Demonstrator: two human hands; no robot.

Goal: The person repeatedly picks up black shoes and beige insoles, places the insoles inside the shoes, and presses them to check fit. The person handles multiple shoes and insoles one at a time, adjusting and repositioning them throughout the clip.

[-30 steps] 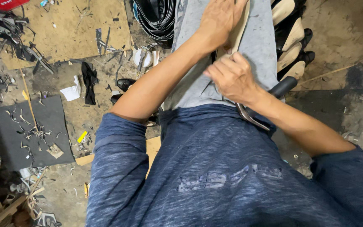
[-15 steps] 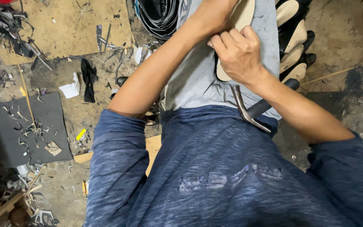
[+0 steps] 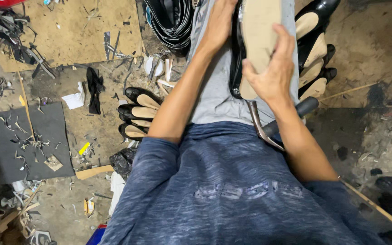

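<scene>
The shoe (image 3: 256,43) on the lap has a matt, smooth beige sole and a glossy black upper, the hammer (image 3: 268,129) has a dull metal head with a black matt grip, and the trousers (image 3: 214,97) are soft grey cloth.

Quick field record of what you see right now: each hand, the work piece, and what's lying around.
left hand: grips the shoe's far end
right hand: presses the sole
work piece: black shoe with tan sole, sole up on the lap
tool: metal hammer with black handle, under the right forearm
floor left: black flat shoes
floor right: more black shoes
</scene>
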